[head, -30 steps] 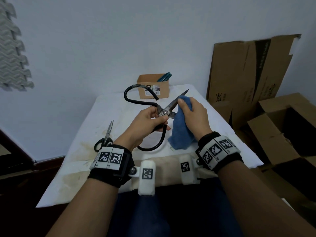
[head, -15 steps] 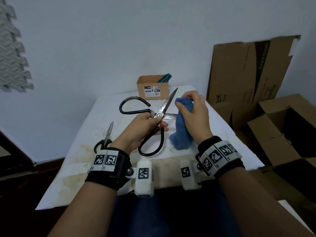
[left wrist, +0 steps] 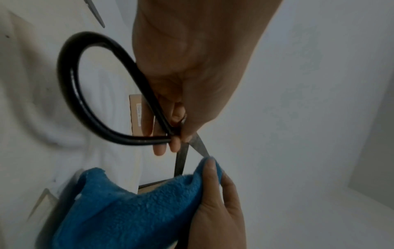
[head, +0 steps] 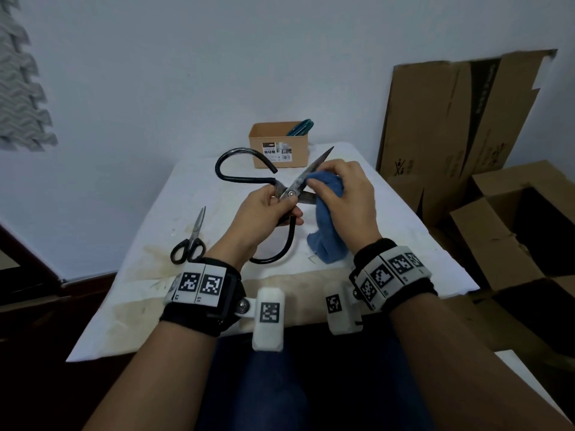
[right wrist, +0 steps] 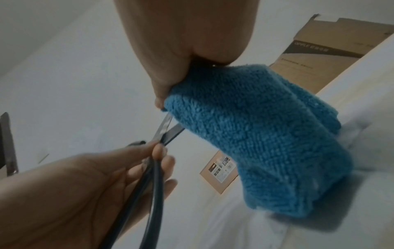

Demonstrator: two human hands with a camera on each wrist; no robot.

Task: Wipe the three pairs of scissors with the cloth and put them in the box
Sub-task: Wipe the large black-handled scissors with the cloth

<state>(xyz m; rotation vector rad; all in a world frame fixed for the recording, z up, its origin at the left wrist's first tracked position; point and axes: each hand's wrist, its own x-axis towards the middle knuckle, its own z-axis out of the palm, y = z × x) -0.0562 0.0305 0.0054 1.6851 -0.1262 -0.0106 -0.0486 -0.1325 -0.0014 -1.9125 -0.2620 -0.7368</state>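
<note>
My left hand (head: 277, 202) grips the large black-handled scissors (head: 239, 178) near the pivot, blades spread apart above the table. The same scissors (left wrist: 85, 94) loop down from that hand in the left wrist view. My right hand (head: 339, 188) holds the blue cloth (head: 326, 237) pinched around the upper blade close to the pivot; the cloth (right wrist: 255, 131) hangs down to the table. Small black-handled scissors (head: 191, 244) lie flat on the table at the left. The small cardboard box (head: 280, 149) stands at the far edge with teal-handled scissors (head: 301, 127) sticking out of it.
The table (head: 404, 237) carries a stained white cover. Flat cardboard (head: 460, 126) leans on the wall at right, and open cartons (head: 522, 225) stand on the floor beside the table. A grey foam panel (head: 18, 88) hangs at far left.
The scissors have been tilted and their blades opened wider. My right hand with the cloth lifted off the blade, then came back onto the upper blade nearer the pivot.
</note>
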